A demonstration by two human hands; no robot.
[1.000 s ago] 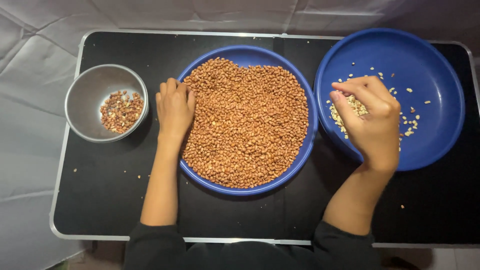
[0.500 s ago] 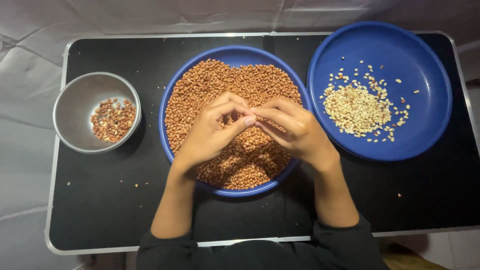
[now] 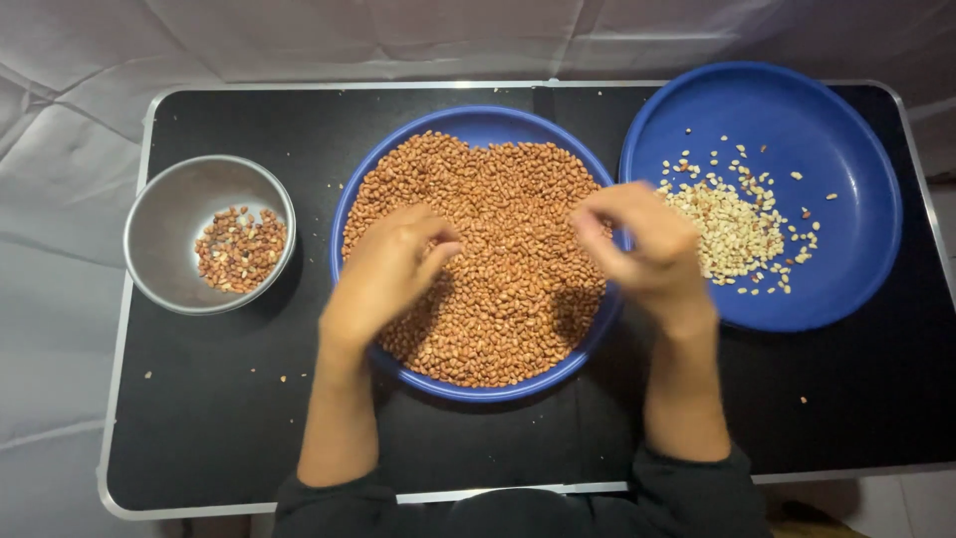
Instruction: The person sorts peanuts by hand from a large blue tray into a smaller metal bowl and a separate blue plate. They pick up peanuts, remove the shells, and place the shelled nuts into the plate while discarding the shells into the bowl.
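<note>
Peanuts [image 3: 503, 249] — hands [image 3: 637, 249] inside plate rim [image 3: 478, 118]

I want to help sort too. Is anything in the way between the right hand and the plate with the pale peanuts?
Nothing visible. The right hand hangs over the edge of the middle plate of brown peanuts, right beside the plate of pale peanuts. Only the two blue rims lie between.

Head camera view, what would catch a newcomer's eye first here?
The middle blue plate heaped with brown peanuts, with both hands over it: left hand, right hand. To the right, a second blue plate holds pale peanuts; at far left, a metal bowl holds a few.
</note>
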